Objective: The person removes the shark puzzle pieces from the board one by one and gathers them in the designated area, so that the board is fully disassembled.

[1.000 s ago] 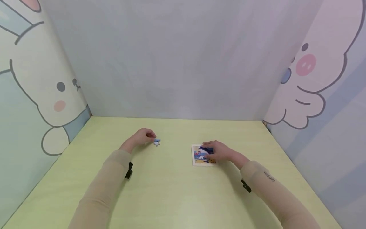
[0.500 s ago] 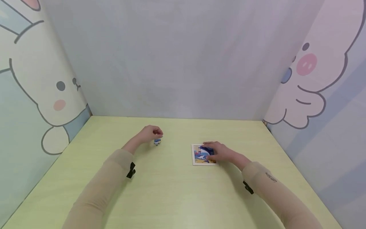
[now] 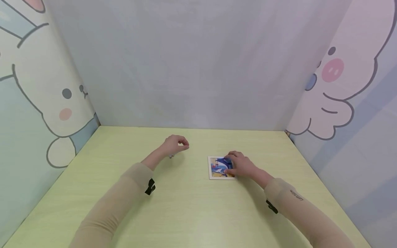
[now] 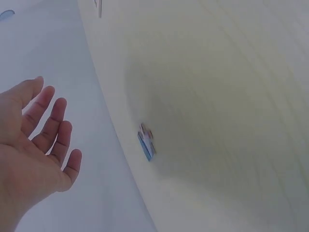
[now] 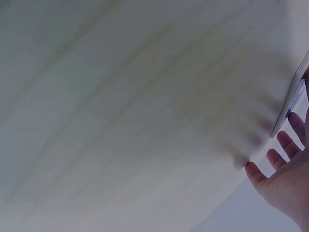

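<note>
A small white-framed jigsaw puzzle with a blue sea-animal picture lies flat on the table. My right hand rests over its right side, thumb and fingertips spread on the picture and covering part of it. In the right wrist view, the fingers reach along the board's edge. To the left, my left hand is above the table, thumb and index tips close together. Nothing shows between them. A loose blue and white jigsaw piece lies on the table beneath that hand, mostly hidden by it in the head view.
The pale yellow table ends at a grey back wall. Side panels carry cartoon animals, a rabbit on the left and a pig-nosed figure on the right. A black wrist strap shows at the left sleeve.
My left hand has moved away from beside the loose jigsaw piece, rightward over it toward the puzzle. My right hand has shifted slightly right, still on the puzzle; the puzzle stays in place.
</note>
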A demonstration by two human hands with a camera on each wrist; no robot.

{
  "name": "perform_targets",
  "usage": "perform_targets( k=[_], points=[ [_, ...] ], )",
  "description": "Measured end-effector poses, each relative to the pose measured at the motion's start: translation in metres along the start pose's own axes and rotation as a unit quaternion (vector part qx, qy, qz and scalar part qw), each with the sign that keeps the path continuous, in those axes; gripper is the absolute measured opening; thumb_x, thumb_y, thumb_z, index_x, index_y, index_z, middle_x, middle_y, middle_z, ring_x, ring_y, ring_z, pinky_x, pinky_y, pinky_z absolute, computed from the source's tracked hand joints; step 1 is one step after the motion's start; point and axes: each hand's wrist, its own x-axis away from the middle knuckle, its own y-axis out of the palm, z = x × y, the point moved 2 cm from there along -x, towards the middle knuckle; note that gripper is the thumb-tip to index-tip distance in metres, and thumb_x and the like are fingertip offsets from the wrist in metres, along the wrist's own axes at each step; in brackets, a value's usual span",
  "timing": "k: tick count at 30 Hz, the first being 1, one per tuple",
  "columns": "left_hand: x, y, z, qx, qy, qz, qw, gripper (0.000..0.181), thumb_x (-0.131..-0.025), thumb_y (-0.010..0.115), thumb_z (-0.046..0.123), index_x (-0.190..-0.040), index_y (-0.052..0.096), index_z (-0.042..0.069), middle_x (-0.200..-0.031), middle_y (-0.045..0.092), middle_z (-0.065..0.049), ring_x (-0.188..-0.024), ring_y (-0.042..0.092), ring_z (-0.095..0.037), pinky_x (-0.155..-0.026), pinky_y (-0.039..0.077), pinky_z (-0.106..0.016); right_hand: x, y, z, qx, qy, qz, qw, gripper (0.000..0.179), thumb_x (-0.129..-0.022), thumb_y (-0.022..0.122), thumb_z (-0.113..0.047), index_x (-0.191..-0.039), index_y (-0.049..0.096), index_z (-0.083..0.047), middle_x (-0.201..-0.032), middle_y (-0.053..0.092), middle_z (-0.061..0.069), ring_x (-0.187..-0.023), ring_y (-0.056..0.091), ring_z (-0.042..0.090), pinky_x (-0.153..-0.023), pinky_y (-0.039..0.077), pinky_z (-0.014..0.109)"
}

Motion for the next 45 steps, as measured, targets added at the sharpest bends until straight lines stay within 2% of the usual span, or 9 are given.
perform_targets(
  k=[7,12,16,26,30,36,45],
  points=[
    [-0.008,0.018,0.027,-0.005,0.004,0.006,1.0,0.013,-0.09,0.065,0.025,-0.097,0.069,0.015,-0.098,0.068,0.003,-0.109,0.056,-0.028,-0.097,0.03,-0.056,0.0,0.0,0.0,0.008,0.016,0.003,0.9998,0.067,-0.078,0.069,-0.055,-0.129,0.054,-0.014,-0.135,0.048,0.014,-0.121,0.046,0.034,-0.092,0.04,0.058],
    [-0.015,0.036,0.043,-0.006,0.005,0.004,1.0,0.02,-0.088,0.067,0.027,-0.102,0.069,0.013,-0.105,0.068,-0.003,-0.113,0.053,-0.029,-0.097,0.027,-0.057,-0.001,0.0,0.004,0.004,0.015,0.009,0.9998,0.067,-0.076,0.069,-0.058,-0.126,0.055,-0.016,-0.133,0.05,0.01,-0.119,0.047,0.032,-0.09,0.04,0.058],
    [-0.022,0.053,0.05,-0.013,0.007,-0.008,0.9999,0.027,-0.085,0.07,0.027,-0.108,0.069,0.012,-0.113,0.065,-0.007,-0.116,0.047,-0.032,-0.096,0.027,-0.057,-0.002,0.001,0.007,0.007,0.017,0.01,0.9998,0.069,-0.073,0.068,-0.064,-0.124,0.056,-0.018,-0.131,0.052,0.008,-0.117,0.048,0.031,-0.089,0.04,0.058],
    [-0.04,0.088,0.057,-0.05,-0.002,-0.048,0.9976,0.026,-0.081,0.074,0.032,-0.106,0.071,0.025,-0.121,0.061,-0.001,-0.119,0.041,-0.03,-0.094,0.028,-0.05,-0.001,-0.001,0.009,0.007,0.022,0.006,0.9997,0.069,-0.072,0.068,-0.065,-0.123,0.057,-0.019,-0.129,0.053,0.008,-0.113,0.049,0.031,-0.089,0.041,0.058],
    [-0.044,0.096,0.058,-0.054,-0.004,-0.061,0.9967,0.023,-0.081,0.073,0.033,-0.103,0.072,0.027,-0.119,0.061,0.0,-0.116,0.041,-0.028,-0.092,0.028,-0.047,0.001,-0.001,0.009,0.007,0.019,0.007,0.9998,0.07,-0.072,0.067,-0.065,-0.123,0.057,-0.018,-0.127,0.053,0.007,-0.111,0.049,0.03,-0.088,0.041,0.057],
    [-0.047,0.104,0.06,-0.087,-0.006,-0.077,0.9932,0.019,-0.08,0.072,0.038,-0.096,0.073,0.029,-0.112,0.062,0.002,-0.11,0.041,-0.026,-0.091,0.029,-0.045,0.002,-0.001,0.007,-0.003,0.016,0.007,0.9998,0.067,-0.074,0.067,-0.063,-0.123,0.058,-0.018,-0.127,0.052,0.007,-0.112,0.049,0.03,-0.09,0.04,0.057],
    [-0.048,0.107,0.062,-0.1,-0.018,-0.073,0.9922,0.016,-0.081,0.072,0.041,-0.089,0.072,0.027,-0.108,0.06,0.002,-0.108,0.041,-0.024,-0.091,0.028,-0.043,0.003,0.0,0.007,-0.001,0.008,0.01,0.9999,0.065,-0.075,0.067,-0.062,-0.122,0.058,-0.018,-0.128,0.052,0.007,-0.113,0.049,0.03,-0.089,0.04,0.056]
  ],
)
